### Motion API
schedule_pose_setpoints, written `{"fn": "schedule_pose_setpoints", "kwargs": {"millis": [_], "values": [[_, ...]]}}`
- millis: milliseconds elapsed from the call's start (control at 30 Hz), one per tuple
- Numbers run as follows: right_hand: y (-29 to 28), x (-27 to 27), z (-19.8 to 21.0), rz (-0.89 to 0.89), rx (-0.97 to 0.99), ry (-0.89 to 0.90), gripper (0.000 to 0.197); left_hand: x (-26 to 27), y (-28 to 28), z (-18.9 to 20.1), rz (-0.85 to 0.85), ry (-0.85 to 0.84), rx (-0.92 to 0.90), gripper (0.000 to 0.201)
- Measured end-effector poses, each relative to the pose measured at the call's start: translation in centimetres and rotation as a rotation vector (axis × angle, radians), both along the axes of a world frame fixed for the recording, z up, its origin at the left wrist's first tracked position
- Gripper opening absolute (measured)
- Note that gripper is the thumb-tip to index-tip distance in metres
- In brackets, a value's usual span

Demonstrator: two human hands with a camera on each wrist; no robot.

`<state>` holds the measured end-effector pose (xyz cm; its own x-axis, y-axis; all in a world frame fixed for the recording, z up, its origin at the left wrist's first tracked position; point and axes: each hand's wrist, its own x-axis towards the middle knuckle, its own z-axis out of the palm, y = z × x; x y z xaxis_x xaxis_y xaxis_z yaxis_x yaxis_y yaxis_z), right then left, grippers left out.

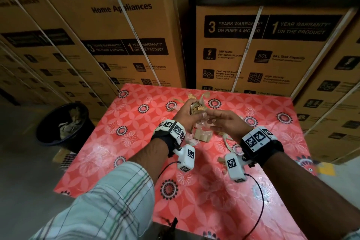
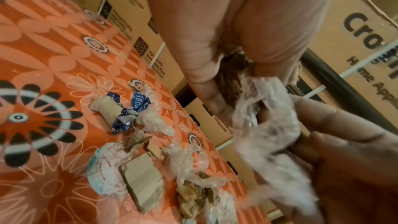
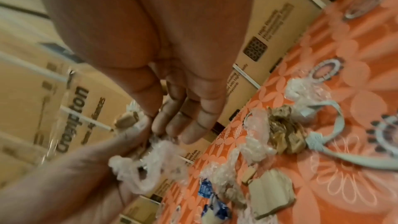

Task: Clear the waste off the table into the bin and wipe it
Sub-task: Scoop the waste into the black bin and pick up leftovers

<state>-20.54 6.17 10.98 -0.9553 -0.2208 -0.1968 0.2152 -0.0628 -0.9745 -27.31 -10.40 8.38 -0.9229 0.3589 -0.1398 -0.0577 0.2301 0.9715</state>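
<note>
My left hand (image 1: 191, 112) is raised over the red floral table (image 1: 136, 161) and grips a bundle of brown paper scraps (image 1: 196, 107) and clear plastic wrap (image 2: 264, 125). My right hand (image 1: 211, 122) reaches in from the right, and its straight fingers (image 3: 189, 122) touch the plastic wrap (image 3: 146, 164) lying in the left palm. On the table below lie a cardboard piece (image 2: 144, 181), a blue wrapper (image 2: 131, 111), crumpled brown paper (image 3: 286, 134), more plastic film and a white strap (image 3: 336, 125). The black bin (image 1: 62, 122) stands on the floor left of the table, with waste inside.
Stacked cardboard appliance boxes (image 1: 253, 54) form a wall right behind the table and along the left. A checked cloth (image 1: 67, 159) shows on the floor by the table's left edge, near the bin. Cables hang from both wrist cameras over the near table.
</note>
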Motion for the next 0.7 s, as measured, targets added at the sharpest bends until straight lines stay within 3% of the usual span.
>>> {"fn": "schedule_pose_setpoints", "kwargs": {"millis": [100, 200, 267, 333, 500, 600, 700], "values": [[-0.1, -1.0, -0.9, -0.111, 0.116, 0.088, 0.037, -0.9, -0.1, 0.4, 0.129, -0.039, 0.055, 0.042], [-0.7, -1.5, -2.1, -0.085, 0.249, 0.125, 0.018, -1.5, -0.4, 0.6, 0.265, -0.099, 0.097, 0.047], [-1.4, -1.5, -2.6, -0.035, 0.307, 0.123, 0.029, -1.5, -0.4, 0.9, 0.303, -0.143, 0.111, 0.05], [-2.3, -1.7, -2.9, -0.035, 0.294, 0.103, 0.033, -1.4, -0.2, 1.2, 0.32, -0.173, 0.121, 0.051], [-3.0, -2.4, -2.1, -0.171, 0.247, 0.217, 0.009, -1.5, -0.7, 1.3, 0.32, -0.214, 0.171, 0.048], [-2.1, -2.9, -1.6, -0.242, 0.212, 0.203, 0.007, -1.4, -1.7, 1.1, 0.295, -0.27, 0.245, 0.039], [-1.5, -3.4, -1.6, -0.217, 0.231, 0.23, 0.004, -1.1, -2.7, 0.6, 0.236, -0.32, 0.288, 0.044]]}}
